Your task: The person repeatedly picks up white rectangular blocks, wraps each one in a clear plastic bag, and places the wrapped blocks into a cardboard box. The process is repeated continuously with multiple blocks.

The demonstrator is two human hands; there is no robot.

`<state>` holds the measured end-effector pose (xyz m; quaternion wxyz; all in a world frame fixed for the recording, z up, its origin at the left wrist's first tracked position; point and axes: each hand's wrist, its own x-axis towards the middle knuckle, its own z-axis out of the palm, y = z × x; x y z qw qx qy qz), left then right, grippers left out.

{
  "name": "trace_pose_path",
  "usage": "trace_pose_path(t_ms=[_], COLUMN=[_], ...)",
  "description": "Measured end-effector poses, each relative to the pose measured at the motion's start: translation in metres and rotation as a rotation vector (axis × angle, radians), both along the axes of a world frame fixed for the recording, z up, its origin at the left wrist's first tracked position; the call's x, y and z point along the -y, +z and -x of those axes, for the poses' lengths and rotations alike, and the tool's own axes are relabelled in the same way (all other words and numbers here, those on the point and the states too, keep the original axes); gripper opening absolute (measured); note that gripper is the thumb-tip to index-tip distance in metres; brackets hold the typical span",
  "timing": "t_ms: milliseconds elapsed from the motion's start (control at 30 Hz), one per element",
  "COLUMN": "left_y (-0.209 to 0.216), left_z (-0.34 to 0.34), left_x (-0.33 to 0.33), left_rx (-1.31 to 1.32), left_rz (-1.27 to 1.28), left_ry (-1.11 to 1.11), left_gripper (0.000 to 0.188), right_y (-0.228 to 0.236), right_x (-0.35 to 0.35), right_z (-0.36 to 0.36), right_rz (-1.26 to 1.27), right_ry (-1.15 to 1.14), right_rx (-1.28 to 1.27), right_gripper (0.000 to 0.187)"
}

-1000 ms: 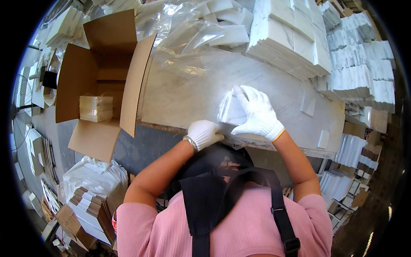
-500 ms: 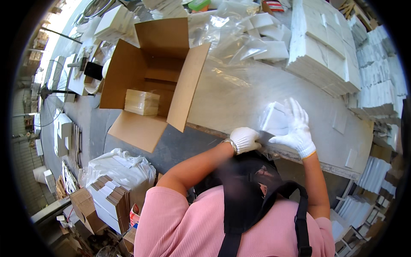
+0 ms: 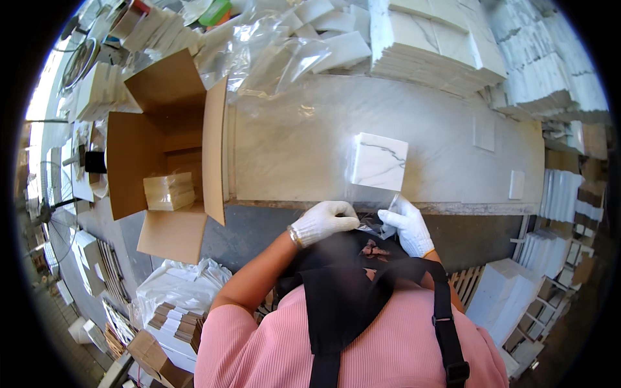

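Observation:
A small stack of white, grey-veined marble tiles (image 3: 380,161) lies on the table near its front edge, inside a clear plastic bag (image 3: 370,194). The bag's loose end comes off the table edge toward me. My left hand (image 3: 325,223), in a white knit glove, is closed at the left of that loose plastic. On the other side, my right hand (image 3: 409,226), gloved the same way, pinches the plastic between thumb and fingers. Neither hand touches the tiles themselves. The plastic between the hands is partly lost against my black apron.
An open cardboard box (image 3: 214,149) stands at left with a wrapped tile stack (image 3: 169,192) in it. Clear plastic bags (image 3: 268,61) and loose white tiles lie at the back of the table (image 3: 278,161). Tall marble tile stacks (image 3: 433,58) rise at the back right.
My right hand has left the side of the tile stack and come back to the bag's loose end. My left hand is now beside it there. The view has shifted right.

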<state>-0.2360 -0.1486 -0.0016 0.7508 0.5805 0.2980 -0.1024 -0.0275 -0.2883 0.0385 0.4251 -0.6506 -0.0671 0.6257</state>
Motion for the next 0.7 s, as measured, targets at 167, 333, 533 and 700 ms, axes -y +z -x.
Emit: trace_pose_path(t_ms=[167, 333, 533, 700], left_y=[0.014, 0.046, 0.046, 0.070], left_z=[0.010, 0.007, -0.021, -0.043], left_x=[0.002, -0.002, -0.016, -0.027], left_rx=[0.036, 0.123, 0.414, 0.363], left_rz=[0.232, 0.563, 0.891, 0.037], left_ry=[0.135, 0.329, 0.664, 0.618], left_gripper=[0.035, 0.035, 0.038, 0.054], right_y=[0.001, -0.002, 0.029, 0.030], right_x=[0.014, 0.021, -0.020, -0.034], right_z=[-0.011, -0.016, -0.017, -0.021], right_rz=[-0.033, -0.215, -0.354, -0.515], right_ry=[-0.164, -0.191, -0.420, -0.200], right_rx=[-0.241, -0.498, -0.615, -0.091], right_gripper=[0.019, 0.024, 0.044, 0.064])
